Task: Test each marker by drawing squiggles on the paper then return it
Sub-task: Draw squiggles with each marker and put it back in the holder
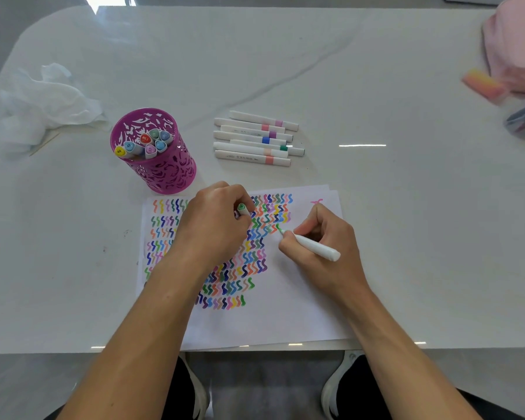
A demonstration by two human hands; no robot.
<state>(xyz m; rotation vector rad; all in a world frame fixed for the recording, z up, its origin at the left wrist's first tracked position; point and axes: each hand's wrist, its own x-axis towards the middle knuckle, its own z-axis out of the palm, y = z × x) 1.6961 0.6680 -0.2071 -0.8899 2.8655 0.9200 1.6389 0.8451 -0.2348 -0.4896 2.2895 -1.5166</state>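
As a green squiggle (pixel 278 227) is drawn mid-sheet on the paper (pixel 285 313), the marker (pixel 314 246) is pinched in the grip of the right hand (pixel 325 247) and a green-ended cap (pixel 242 209) is clamped in the left hand (pixel 212 225). Wet ink could be smeared should either palm be dragged across it.

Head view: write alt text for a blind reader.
The right hand draws a green squiggle with a marker on paper covered in coloured squiggles, while the left hand holds a green cap. Behind, a purple cup of markers and a row of loose markers sit on the white table.
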